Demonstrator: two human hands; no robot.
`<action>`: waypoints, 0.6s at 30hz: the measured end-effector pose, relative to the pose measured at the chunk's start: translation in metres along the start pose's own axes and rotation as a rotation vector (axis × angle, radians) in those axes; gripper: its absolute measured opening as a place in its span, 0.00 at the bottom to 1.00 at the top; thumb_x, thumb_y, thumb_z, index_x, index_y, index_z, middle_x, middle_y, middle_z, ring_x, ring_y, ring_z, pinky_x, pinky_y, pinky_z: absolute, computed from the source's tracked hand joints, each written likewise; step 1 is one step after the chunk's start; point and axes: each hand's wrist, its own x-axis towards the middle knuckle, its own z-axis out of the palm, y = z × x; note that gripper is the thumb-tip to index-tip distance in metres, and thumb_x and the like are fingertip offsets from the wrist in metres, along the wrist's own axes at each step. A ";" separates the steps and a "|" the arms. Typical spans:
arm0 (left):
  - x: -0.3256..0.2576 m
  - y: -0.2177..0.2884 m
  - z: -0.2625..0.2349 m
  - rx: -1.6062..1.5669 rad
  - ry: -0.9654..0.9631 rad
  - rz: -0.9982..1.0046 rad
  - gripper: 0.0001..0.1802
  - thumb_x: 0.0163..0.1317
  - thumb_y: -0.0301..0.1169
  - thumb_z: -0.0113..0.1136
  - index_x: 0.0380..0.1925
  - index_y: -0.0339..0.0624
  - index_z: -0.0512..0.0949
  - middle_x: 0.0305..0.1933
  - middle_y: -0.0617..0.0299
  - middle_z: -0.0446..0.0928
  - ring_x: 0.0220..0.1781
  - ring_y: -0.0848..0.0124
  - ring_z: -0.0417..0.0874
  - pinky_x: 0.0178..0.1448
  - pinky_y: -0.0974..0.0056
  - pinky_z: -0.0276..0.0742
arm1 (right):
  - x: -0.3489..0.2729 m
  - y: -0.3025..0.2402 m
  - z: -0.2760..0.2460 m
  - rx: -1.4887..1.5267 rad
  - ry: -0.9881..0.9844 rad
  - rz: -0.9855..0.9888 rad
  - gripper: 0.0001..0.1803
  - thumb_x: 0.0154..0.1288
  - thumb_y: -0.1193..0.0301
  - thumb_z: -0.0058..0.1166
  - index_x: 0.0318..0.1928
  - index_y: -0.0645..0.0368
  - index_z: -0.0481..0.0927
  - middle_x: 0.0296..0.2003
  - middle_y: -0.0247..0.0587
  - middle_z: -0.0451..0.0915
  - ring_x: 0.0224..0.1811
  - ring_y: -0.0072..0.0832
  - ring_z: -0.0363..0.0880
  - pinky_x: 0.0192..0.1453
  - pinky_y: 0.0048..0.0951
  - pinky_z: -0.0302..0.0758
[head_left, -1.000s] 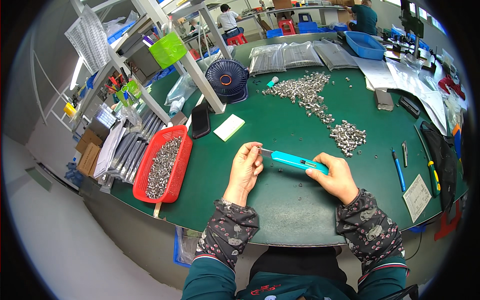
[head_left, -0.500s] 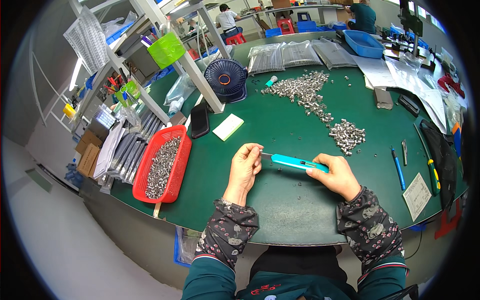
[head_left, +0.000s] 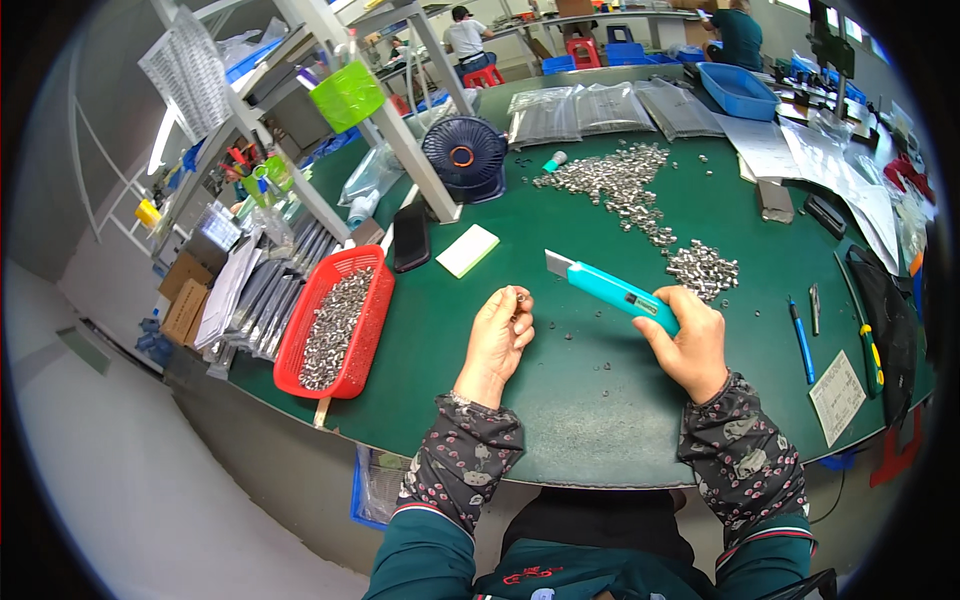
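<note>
The right hand's fingers (head_left: 660, 342) are closed around the rear of a teal utility knife (head_left: 612, 287), thumb along the handle's near side. The knife is held above the worktop (head_left: 590, 430), its long axis slanting from the right hand up and leftward; the pale blade points to the far left, apart from the left hand (head_left: 493, 338). That hand's thumb and forefinger pinch a small metal piece (head_left: 519, 297) (mostly hidden by the fingertips), the other fingers curled. Dark specks dot the green surface between the hands. Beyond the knife lies a small heap of metal rings (head_left: 704, 268); to the left stands a red basket (head_left: 372, 335) of similar pieces. At right, a paper slip (head_left: 838, 397) carries print too small to read.
</note>
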 end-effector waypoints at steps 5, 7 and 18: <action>-0.008 0.035 -0.005 0.080 0.124 0.078 0.08 0.64 0.34 0.46 0.32 0.42 0.70 0.25 0.65 0.68 0.17 0.81 0.60 0.17 0.77 0.55 | -0.001 0.002 -0.001 0.003 0.023 0.000 0.13 0.46 0.69 0.61 0.32 0.61 0.74 0.24 0.45 0.74 0.24 0.41 0.75 0.27 0.33 0.70; -0.013 0.072 -0.014 0.137 0.251 0.208 0.07 0.64 0.34 0.47 0.32 0.44 0.69 0.22 0.67 0.67 0.15 0.82 0.59 0.15 0.77 0.54 | -0.001 0.002 -0.002 0.008 0.028 -0.004 0.14 0.45 0.70 0.61 0.32 0.61 0.73 0.24 0.45 0.74 0.24 0.41 0.74 0.26 0.33 0.70; -0.036 0.159 -0.077 0.339 0.651 0.406 0.09 0.56 0.22 0.48 0.38 0.41 0.67 0.28 0.61 0.70 0.23 0.72 0.69 0.25 0.70 0.66 | 0.001 -0.001 0.002 0.005 0.006 -0.005 0.14 0.46 0.69 0.61 0.31 0.61 0.73 0.23 0.44 0.73 0.23 0.41 0.73 0.26 0.34 0.68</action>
